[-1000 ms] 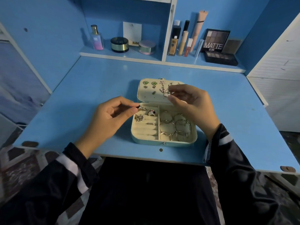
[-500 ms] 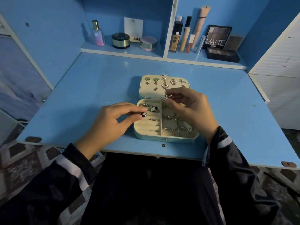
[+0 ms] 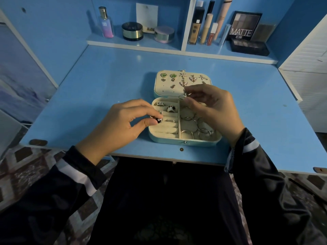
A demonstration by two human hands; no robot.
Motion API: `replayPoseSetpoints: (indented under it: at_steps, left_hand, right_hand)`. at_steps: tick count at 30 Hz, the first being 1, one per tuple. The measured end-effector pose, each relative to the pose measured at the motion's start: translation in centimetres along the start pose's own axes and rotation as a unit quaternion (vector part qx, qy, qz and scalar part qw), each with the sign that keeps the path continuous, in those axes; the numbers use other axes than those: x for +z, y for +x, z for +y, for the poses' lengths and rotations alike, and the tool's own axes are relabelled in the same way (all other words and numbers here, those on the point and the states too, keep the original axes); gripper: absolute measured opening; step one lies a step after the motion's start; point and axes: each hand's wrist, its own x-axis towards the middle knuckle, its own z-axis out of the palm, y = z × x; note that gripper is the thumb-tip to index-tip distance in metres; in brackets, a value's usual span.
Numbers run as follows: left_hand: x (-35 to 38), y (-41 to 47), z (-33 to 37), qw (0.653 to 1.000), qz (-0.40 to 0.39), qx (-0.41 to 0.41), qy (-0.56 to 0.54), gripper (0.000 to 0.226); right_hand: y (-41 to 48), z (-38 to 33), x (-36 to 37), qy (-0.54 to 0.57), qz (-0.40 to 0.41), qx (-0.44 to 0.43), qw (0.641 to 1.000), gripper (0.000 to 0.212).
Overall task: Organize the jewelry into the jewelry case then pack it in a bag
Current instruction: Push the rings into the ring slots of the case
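**Occlusions & cut-offs.** R hand (image 3: 212, 106) covers the 2 o'clock part of the hoops (image 3: 203, 131) and the 5 o'clock corner of the lid (image 3: 164, 85). Silver piece (image 3: 184, 94) pinched there: too small to ID. L hand (image 3: 120, 124) thumb (image 3: 150, 122) hides part of the black-faced ring (image 3: 159, 120). Pink tube (image 3: 223, 16), 12 o'clock: cut by top edge. L sleeve (image 3: 53, 191) and R sleeve (image 3: 265, 191): cut by btm edge. Small print under MATTE on the palette (image 3: 244, 23): illegible.

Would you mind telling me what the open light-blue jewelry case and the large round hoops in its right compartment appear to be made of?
The light-blue jewelry case looks like smooth faux leather outside, judging by its soft sheen. Its cream lining looks matte and velvety, though the exact fabric is unclear. The large round hoops look like polished silver-toned metal: thin wire with bright glints.
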Motion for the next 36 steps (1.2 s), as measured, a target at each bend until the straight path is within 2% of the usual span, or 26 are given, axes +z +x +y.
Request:
replayPoseSetpoints:
  at_steps: [21, 31, 36]
  left_hand:
    - [0.01, -0.36, -0.19, 0.998, -0.008, -0.053, -0.032, 0.015]
    - [-0.39, -0.14, 0.01, 0.987, -0.040, -0.127, -0.093, 0.017]
    - [-0.51, 0.08, 0.47, 0.986, -0.051, -0.137, -0.081, 0.015]
  right_hand:
    - [0.04, 0.24, 0.02, -0.008, -0.002, -0.006, 1.000, 0.024]
    - [0.01, 0.05, 0.10, -0.002, -0.010, -0.006, 1.000, 0.024]
    - [0.04, -0.02, 0.11, 0.001, -0.011, -0.006, 1.000, 0.025]
